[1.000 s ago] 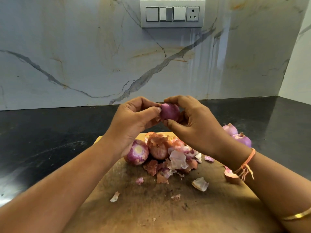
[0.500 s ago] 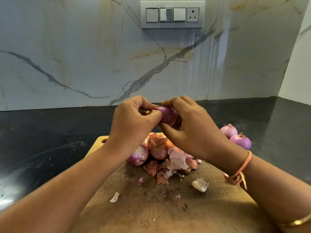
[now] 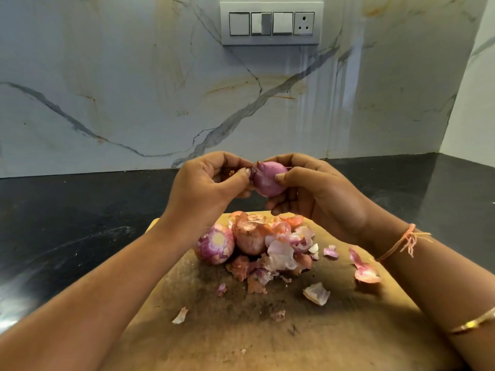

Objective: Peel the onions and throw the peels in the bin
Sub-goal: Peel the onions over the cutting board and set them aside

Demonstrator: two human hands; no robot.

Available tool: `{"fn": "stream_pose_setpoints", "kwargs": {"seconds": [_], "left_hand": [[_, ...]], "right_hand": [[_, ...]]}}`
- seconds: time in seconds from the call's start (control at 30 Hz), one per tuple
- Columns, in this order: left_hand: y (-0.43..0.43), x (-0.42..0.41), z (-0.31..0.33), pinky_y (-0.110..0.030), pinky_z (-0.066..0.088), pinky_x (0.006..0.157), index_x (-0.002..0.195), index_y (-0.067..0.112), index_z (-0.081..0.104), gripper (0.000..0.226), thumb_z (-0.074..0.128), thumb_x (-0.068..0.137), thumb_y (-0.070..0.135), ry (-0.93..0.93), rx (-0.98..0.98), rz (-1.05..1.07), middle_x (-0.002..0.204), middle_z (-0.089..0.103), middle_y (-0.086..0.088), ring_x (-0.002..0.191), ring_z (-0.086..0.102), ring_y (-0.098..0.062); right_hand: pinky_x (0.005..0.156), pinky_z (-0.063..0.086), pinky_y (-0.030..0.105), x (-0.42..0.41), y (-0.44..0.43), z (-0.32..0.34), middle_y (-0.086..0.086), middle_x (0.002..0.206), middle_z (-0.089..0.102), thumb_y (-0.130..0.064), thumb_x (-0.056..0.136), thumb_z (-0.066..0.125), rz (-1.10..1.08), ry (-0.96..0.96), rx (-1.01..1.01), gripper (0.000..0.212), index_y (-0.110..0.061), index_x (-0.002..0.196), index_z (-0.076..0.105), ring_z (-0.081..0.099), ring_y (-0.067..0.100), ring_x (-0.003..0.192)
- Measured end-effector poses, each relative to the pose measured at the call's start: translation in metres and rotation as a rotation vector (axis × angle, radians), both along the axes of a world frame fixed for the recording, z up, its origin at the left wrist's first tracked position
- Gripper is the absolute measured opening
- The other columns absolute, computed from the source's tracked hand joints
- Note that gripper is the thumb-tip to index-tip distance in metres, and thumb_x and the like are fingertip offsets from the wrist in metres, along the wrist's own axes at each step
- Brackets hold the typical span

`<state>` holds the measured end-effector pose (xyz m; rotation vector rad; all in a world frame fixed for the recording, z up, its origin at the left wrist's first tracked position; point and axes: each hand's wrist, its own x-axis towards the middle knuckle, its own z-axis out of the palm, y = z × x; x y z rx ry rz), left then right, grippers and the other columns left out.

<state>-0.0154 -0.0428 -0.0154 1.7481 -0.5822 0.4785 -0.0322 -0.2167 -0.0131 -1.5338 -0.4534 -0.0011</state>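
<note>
A small purple onion [image 3: 267, 179] is held in the air above the far end of a wooden cutting board [image 3: 267, 330]. My right hand [image 3: 318, 194] cups it from the right and below. My left hand [image 3: 206, 188] pinches a strip of skin at the onion's left tip between thumb and fingers. On the board below lie an onion with its cut end up [image 3: 214, 245], a second onion [image 3: 249, 239] partly under peel, and a heap of loose peels [image 3: 284, 253]. No bin is in view.
Scattered peel scraps [image 3: 316, 293] lie on the board, one larger piece [image 3: 365, 271] near my right wrist. The board rests on a black stone counter [image 3: 67, 223] against a marble wall with a switch panel [image 3: 270, 24].
The onion has turned in my hands and shows more of its side. My left fingers now pinch the skin at its tip. The two onions at the right are hidden behind my right forearm.
</note>
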Motion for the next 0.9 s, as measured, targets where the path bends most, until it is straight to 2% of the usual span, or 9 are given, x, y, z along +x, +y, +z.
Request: {"fn": "stream_pose_setpoints", "kwargs": {"seconds": [0.13, 0.23, 0.33, 0.43, 0.57, 0.7, 0.77, 0.9], "left_hand": [[-0.002, -0.004, 0.000, -0.027, 0.059, 0.071, 0.088, 0.024, 0.069, 0.011, 0.066, 0.086, 0.013, 0.012, -0.014, -0.017, 0.084, 0.073, 0.003, 0.076, 0.071, -0.012], [-0.003, -0.004, -0.001, -0.034, 0.060, 0.073, 0.083, 0.028, 0.068, 0.014, 0.069, 0.084, 0.015, -0.020, 0.024, 0.032, 0.082, 0.073, 0.004, 0.075, 0.071, -0.013], [-0.002, -0.003, -0.002, -0.040, 0.060, 0.076, 0.081, 0.026, 0.068, 0.014, 0.069, 0.084, 0.012, -0.003, 0.002, 0.048, 0.081, 0.073, 0.000, 0.077, 0.071, -0.017], [-0.002, -0.002, -0.001, -0.040, 0.059, 0.079, 0.081, 0.022, 0.069, 0.015, 0.067, 0.084, 0.008, 0.029, -0.046, 0.009, 0.083, 0.073, -0.004, 0.081, 0.071, -0.022], [-0.002, -0.001, -0.001, -0.032, 0.058, 0.081, 0.086, 0.013, 0.069, 0.012, 0.063, 0.085, 0.003, 0.146, -0.182, -0.117, 0.090, 0.071, -0.011, 0.088, 0.069, -0.024], [-0.003, -0.002, 0.001, -0.024, 0.058, 0.076, 0.085, 0.009, 0.070, 0.012, 0.061, 0.085, 0.001, 0.212, -0.279, -0.197, 0.083, 0.073, -0.006, 0.082, 0.069, -0.017], [-0.002, -0.001, 0.002, -0.022, 0.057, 0.071, 0.082, 0.009, 0.070, 0.012, 0.061, 0.085, 0.001, 0.190, -0.264, -0.181, 0.078, 0.072, -0.003, 0.077, 0.069, -0.015], [0.000, 0.002, 0.000, -0.019, 0.056, 0.066, 0.082, 0.012, 0.069, 0.013, 0.063, 0.086, 0.001, 0.074, -0.116, -0.070, 0.079, 0.071, -0.006, 0.072, 0.069, -0.013]], "right_hand": [[0.065, 0.051, 0.021, 0.002, 0.003, -0.004, 0.012, 0.105, 0.060, -0.009, 0.095, 0.050, -0.029, -0.002, -0.034, 0.029, -0.011, 0.123, 0.054, 0.057, 0.016, 0.075], [0.067, 0.051, 0.021, 0.002, 0.007, -0.007, 0.007, 0.106, 0.061, -0.010, 0.093, 0.056, -0.122, -0.118, -0.164, 0.030, -0.014, 0.122, 0.054, 0.059, 0.012, 0.076], [0.067, 0.052, 0.019, 0.000, 0.012, -0.008, 0.004, 0.107, 0.061, -0.014, 0.091, 0.061, -0.203, -0.235, -0.261, 0.033, -0.017, 0.123, 0.054, 0.062, 0.009, 0.078], [0.067, 0.052, 0.019, -0.001, 0.013, -0.008, 0.003, 0.107, 0.062, -0.015, 0.090, 0.063, -0.222, -0.267, -0.258, 0.033, -0.017, 0.122, 0.055, 0.062, 0.009, 0.077], [0.066, 0.053, 0.022, 0.000, 0.010, -0.006, 0.010, 0.101, 0.065, -0.010, 0.090, 0.061, -0.155, -0.166, -0.122, 0.030, -0.011, 0.120, 0.058, 0.061, 0.012, 0.070], [0.064, 0.052, 0.023, 0.001, 0.008, -0.005, 0.012, 0.098, 0.064, -0.006, 0.091, 0.056, -0.105, -0.091, -0.039, 0.029, -0.006, 0.121, 0.057, 0.059, 0.016, 0.068], [0.061, 0.051, 0.022, 0.001, 0.008, -0.005, 0.012, 0.096, 0.063, -0.005, 0.092, 0.054, -0.085, -0.050, -0.019, 0.027, -0.007, 0.119, 0.056, 0.058, 0.015, 0.065], [0.056, 0.047, 0.023, 0.001, 0.008, -0.004, 0.017, 0.098, 0.059, -0.007, 0.090, 0.055, -0.060, 0.005, -0.007, 0.016, -0.007, 0.106, 0.053, 0.053, 0.015, 0.062]]}}
